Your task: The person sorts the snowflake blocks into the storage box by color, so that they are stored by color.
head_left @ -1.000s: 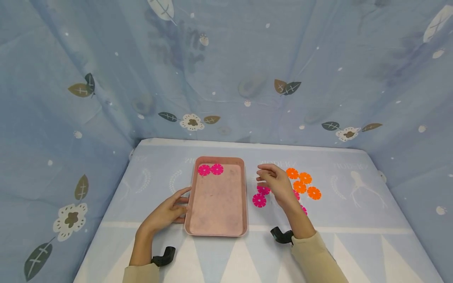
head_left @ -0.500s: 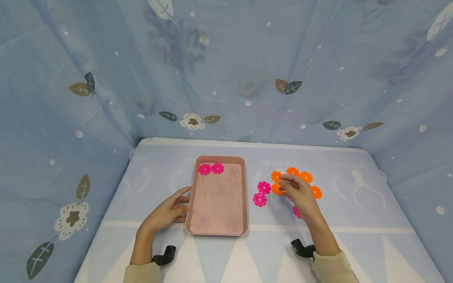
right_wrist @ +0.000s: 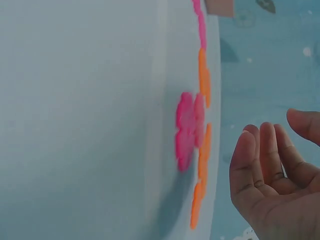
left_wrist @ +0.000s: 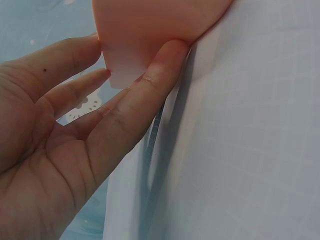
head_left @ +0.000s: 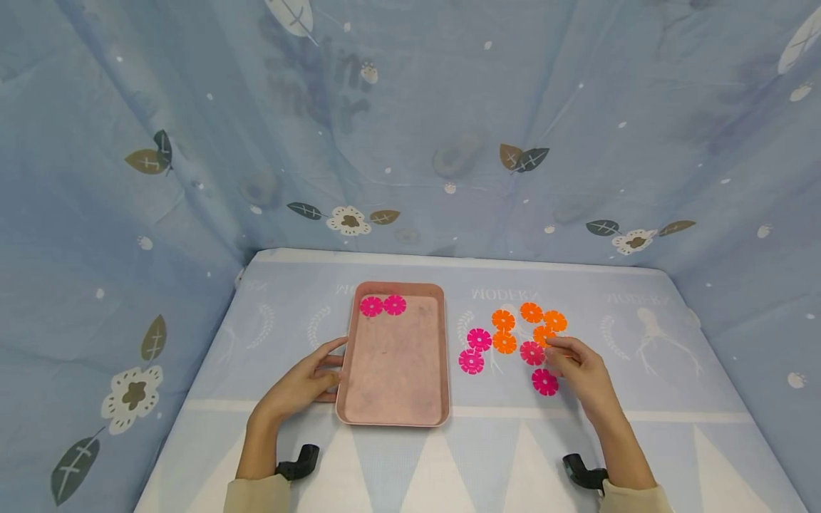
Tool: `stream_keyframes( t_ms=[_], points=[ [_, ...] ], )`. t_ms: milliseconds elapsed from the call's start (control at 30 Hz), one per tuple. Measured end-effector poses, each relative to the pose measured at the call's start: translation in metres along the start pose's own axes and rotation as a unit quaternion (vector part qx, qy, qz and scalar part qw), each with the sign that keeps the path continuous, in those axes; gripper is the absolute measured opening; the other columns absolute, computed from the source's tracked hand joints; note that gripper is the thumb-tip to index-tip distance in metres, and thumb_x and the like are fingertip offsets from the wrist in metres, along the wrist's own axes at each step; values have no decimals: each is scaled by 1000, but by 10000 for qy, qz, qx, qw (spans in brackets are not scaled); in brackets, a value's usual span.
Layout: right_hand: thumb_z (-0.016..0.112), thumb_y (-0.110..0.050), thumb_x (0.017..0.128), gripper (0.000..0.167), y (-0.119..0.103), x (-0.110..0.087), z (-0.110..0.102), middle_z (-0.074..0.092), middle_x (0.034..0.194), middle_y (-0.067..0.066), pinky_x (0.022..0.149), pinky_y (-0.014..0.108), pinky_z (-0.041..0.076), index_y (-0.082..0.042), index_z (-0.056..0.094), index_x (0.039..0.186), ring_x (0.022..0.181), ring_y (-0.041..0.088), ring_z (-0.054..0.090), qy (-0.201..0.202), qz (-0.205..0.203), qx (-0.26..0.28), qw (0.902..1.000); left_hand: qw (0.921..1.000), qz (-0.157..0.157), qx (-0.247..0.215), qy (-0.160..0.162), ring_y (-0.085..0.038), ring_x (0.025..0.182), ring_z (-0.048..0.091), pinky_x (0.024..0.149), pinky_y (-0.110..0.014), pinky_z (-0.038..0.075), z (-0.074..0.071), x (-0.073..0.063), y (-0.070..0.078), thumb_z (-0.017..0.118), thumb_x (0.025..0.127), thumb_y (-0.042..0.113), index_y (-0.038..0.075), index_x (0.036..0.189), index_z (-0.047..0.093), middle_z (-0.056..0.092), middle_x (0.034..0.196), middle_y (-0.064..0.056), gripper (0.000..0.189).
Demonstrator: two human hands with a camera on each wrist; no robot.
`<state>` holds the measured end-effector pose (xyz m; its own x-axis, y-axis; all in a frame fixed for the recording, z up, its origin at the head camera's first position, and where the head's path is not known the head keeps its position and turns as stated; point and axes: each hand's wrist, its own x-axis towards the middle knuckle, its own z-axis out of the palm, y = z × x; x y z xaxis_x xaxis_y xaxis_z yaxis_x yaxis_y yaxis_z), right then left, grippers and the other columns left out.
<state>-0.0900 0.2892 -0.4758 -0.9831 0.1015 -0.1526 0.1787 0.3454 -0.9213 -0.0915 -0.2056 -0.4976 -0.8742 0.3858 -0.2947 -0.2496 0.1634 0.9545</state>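
Observation:
My left hand (head_left: 308,385) rests its fingertips against the outer left side of a pink rectangular tray (head_left: 391,377); in the left wrist view the thumb and fingers touch the tray's wall (left_wrist: 145,25). Two pink notched discs (head_left: 383,306) lie side by side in the tray's far left corner. My right hand (head_left: 580,374) hovers over the right edge of the loose discs, fingers loosely bent, holding nothing in the right wrist view. Close to its fingertips are an orange notched disc (head_left: 542,336) and a pink notched disc (head_left: 532,353). Whatever lies directly beneath this hand is hidden.
Right of the tray, more orange discs (head_left: 504,331) and pink discs (head_left: 474,349) are scattered, some touching. One pink disc (head_left: 544,382) lies nearer the front. Blue patterned cloth (head_left: 410,142) hangs behind and beside the table (head_left: 487,463).
My right hand has moved rightward and toward the front, from beside the tray across the discs. Two orange discs now show beside the pink pair where the hand had been. The left hand stays put.

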Motion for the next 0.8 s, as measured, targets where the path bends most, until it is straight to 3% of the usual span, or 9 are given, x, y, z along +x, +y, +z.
stream_keyframes(
  t_ms=[100,467,800],
  points=[
    [64,-26,100,45,6,-3,-6,61,119,21,79,26,57,5,56,133,95,16,62,5,103,-226,9997,10000,-19,38,33,-36,116,61,85,-44,58,1,-1,1,57,101,5,19,159,29,43,144,-26,65],
    [67,-23,99,43,27,-5,-18,61,114,20,77,25,56,4,57,131,91,25,62,-337,356,-559,9972,10000,-36,56,55,-36,114,62,84,-45,58,1,-1,4,57,101,5,18,158,30,44,143,-25,65],
    [79,-20,89,50,35,-4,-18,58,113,15,70,25,51,0,59,130,91,25,53,-846,193,-1444,9857,10000,-25,2,36,-36,114,62,84,-45,58,1,0,1,58,101,4,18,158,30,43,143,-27,65]
  ],
)
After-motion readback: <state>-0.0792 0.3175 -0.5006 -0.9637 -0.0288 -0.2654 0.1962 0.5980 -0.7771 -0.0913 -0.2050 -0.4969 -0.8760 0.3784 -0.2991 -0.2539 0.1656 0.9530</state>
